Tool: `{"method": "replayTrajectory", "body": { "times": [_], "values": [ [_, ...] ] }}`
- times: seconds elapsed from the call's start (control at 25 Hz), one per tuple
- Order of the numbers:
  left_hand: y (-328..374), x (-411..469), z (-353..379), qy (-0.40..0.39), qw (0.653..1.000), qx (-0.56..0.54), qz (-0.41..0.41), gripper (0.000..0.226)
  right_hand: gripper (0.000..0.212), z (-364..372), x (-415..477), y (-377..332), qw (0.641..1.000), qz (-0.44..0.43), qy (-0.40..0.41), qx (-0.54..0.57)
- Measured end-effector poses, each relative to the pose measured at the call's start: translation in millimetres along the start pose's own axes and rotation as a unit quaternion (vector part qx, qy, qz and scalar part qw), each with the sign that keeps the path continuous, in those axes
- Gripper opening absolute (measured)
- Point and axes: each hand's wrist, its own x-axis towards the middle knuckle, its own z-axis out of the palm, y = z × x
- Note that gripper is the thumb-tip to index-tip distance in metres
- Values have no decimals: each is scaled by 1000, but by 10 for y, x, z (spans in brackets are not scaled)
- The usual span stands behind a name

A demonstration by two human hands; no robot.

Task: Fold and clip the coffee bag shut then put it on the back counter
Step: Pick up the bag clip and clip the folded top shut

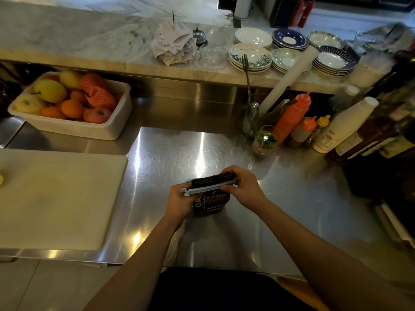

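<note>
A dark brown coffee bag with white lettering stands on the steel worktop, its top folded over. A long pale grey clip lies across the fold. My left hand grips the clip's left end and the bag's side. My right hand presses on the clip's right end and the folded top. The raised marble back counter runs along the far side.
A white tub of fruit sits at the back left, a white cutting board at the left. Sauce bottles, a glass and tall bottles crowd the right. Stacked plates, receipts and a bell stand on the marble counter.
</note>
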Motion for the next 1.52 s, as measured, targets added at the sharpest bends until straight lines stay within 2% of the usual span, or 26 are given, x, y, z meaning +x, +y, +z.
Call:
{"method": "replayTrajectory", "body": {
  "times": [0.2, 0.48, 0.64, 0.76, 0.92, 1.16, 1.52],
  "values": [
    [-10, 52, 51, 2, 1000, -18, -22, 11, 43, -18, 65, 25, 1000, 17, -7, 12],
    [8, 125, 39, -13, 999, -21, -29, 11, 34, -19, 137, 7, 1000, 2, -3, -12],
    [68, 106, -10, -9, 1000, -11, -22, 28, 30, 13, 137, 12, 1000, 3, 11, -21],
    [125, 111, -162, -34, 998, 48, 22, 42, 29, 25, 130, 22, 1000, 5, 19, -22],
    [246, 140, -253, -50, 987, 136, 72, 27, 29, 13, 129, 39, 1000, 3, 20, -16],
    [258, 183, -305, -79, 975, 193, 78, 25, 30, -4, 124, 72, 1000, 4, 12, -19],
    [277, 210, -279, -57, 974, 197, 93, 7, 29, -22, 166, 106, 1000, 0, 5, -10]
  ]
}}
